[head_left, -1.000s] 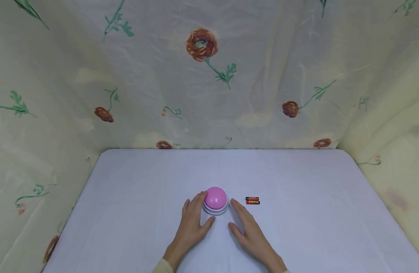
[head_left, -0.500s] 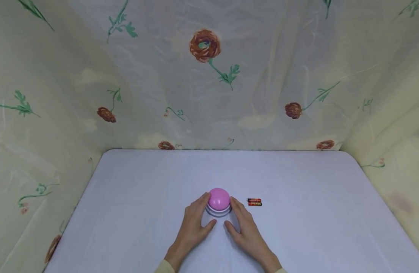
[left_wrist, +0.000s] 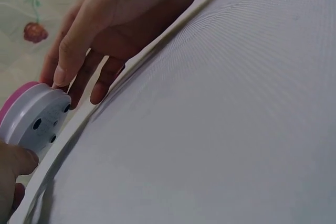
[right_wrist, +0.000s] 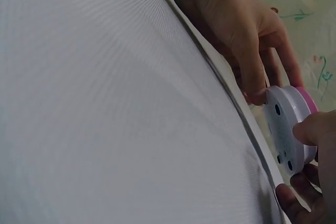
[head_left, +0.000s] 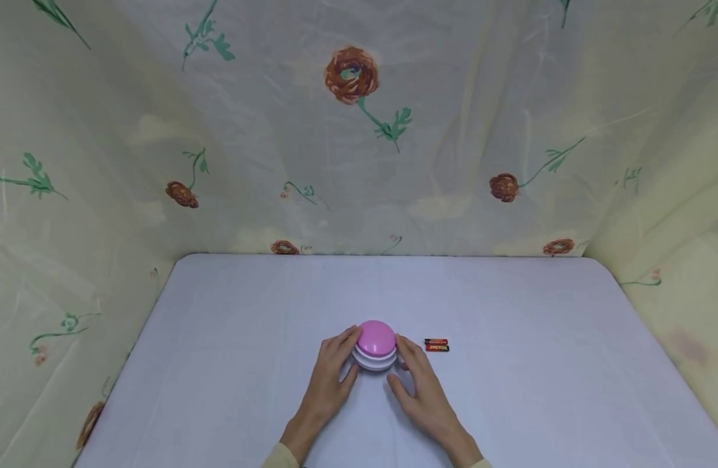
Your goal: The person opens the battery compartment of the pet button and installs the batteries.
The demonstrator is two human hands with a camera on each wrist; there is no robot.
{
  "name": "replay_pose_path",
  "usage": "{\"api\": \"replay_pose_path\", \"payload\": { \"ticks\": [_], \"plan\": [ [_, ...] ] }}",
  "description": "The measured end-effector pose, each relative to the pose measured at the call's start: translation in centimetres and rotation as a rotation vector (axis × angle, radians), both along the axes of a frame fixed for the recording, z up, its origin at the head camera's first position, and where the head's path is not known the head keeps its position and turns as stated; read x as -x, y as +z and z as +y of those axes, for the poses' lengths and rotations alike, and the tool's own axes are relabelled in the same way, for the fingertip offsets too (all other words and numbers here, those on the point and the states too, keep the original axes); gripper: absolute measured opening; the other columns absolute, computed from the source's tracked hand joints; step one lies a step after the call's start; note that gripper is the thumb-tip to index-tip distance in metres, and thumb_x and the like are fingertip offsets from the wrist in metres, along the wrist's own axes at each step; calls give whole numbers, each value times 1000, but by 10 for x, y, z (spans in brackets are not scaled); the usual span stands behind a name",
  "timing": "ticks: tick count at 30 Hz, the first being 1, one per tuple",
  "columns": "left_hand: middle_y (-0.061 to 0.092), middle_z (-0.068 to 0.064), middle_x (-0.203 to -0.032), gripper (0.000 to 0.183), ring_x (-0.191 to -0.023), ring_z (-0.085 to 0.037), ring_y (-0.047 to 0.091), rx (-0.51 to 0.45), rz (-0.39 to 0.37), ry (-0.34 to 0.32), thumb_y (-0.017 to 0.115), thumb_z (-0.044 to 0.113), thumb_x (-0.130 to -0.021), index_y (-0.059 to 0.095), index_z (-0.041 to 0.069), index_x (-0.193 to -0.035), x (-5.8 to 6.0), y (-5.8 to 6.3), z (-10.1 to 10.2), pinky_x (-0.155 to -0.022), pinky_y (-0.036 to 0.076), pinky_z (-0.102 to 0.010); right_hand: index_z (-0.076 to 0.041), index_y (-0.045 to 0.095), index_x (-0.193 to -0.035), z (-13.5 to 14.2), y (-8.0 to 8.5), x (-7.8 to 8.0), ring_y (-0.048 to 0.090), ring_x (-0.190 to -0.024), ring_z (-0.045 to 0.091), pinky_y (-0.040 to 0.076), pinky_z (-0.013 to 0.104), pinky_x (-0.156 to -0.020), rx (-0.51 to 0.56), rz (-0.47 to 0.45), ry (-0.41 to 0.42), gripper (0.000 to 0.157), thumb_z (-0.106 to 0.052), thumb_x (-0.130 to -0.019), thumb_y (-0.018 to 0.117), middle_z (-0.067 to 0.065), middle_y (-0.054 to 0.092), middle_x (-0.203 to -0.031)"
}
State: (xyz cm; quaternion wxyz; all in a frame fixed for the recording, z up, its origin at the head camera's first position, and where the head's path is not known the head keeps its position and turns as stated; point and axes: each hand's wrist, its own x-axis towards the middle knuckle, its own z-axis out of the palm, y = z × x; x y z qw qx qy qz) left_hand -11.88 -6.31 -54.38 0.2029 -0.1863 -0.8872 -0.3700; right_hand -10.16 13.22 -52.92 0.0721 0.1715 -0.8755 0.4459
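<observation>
A round push button with a glossy pink dome and a white base (head_left: 376, 341) stands tilted between both hands. Its white underside (left_wrist: 44, 121), with several small dark round spots, faces the left wrist camera. My left hand (head_left: 328, 374) grips the button's left side, fingers along the dome's edge and thumb at the base. On the other side, my right hand (head_left: 424, 393) touches the right rim with its extended fingertips. The right thumb (head_left: 398, 390) sits apart from the base in the head view. Just right of that hand lie two red-and-black batteries (head_left: 436, 345), side by side.
A white cloth covers the table (head_left: 247, 305), which has rounded far corners. Flower-patterned curtains (head_left: 435, 84) hang behind it and along both sides. The table's edge (right_wrist: 231, 95) runs diagonally through the right wrist view.
My right hand has come in to the button's right side. The left thumb has moved in to the base, and the button now tips its dome away from me. The batteries stay put.
</observation>
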Motion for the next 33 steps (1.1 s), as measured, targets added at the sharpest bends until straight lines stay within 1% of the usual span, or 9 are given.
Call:
{"api": "replay_pose_path", "payload": {
  "ticks": [3,8,10,15,17,20,26,30,33],
  "plan": [
    [53,-3,-138,71,-114,-19,51,-10,0,6,75,0,-75,49,16,-139,0,0,-1,-97,48,-30,-7,34,-146,0,-1,1,52,-121,17,52,32,-92,26,4,5,70,-7,-85,67,7,40,-145],
    [52,1,-140,70,-110,-14,51,-24,-15,21,75,1,-75,50,20,-137,-1,2,-1,-89,51,-25,-7,36,-145,-1,-3,2,52,-119,18,53,29,-89,56,33,14,68,-3,-85,66,8,42,-143],
    [50,4,-141,70,-110,-13,51,-30,-23,23,75,0,-75,50,21,-137,-2,3,-1,-88,51,-23,-4,37,-144,-3,6,-1,54,-117,21,54,31,-87,72,37,16,66,0,-84,66,11,43,-142],
    [51,7,-140,71,-110,-11,52,-43,-19,27,76,-1,-73,52,21,-136,-2,4,-2,-86,51,-20,-5,38,-144,-3,4,0,54,-115,20,54,30,-87,91,38,26,65,0,-85,65,11,44,-140],
    [53,6,-139,71,-108,-11,53,-51,-12,28,77,-2,-72,52,20,-135,-2,3,-2,-85,51,-19,-7,38,-144,-1,-4,2,54,-114,18,54,29,-87,87,47,21,66,-1,-85,66,9,44,-140],
    [54,5,-137,70,-106,-10,53,-59,-15,35,77,-2,-72,53,19,-134,-1,2,-2,-81,51,-17,-2,40,-142,-4,4,-1,55,-111,23,55,31,-85,89,56,5,65,4,-83,66,14,46,-138],
    [56,7,-134,65,-107,-10,54,-77,-22,40,75,-1,-75,54,20,-133,-1,0,-2,-87,51,-19,4,42,-139,-9,28,-9,55,-108,28,55,34,-82,117,82,14,64,9,-80,65,21,48,-132],
    [58,7,-131,63,-105,-9,54,-113,-33,29,74,-1,-77,54,19,-133,-2,0,-2,-85,52,-19,4,42,-138,-9,32,-10,54,-109,28,55,34,-82,124,86,24,63,9,-80,65,22,49,-130],
    [59,6,-128,57,-103,-9,55,-150,-62,12,72,5,-81,53,20,-133,-1,0,-3,-82,53,-19,4,42,-139,-9,33,-9,53,-111,27,55,34,-83,128,81,41,61,8,-82,64,21,48,-132]
  ]
}}
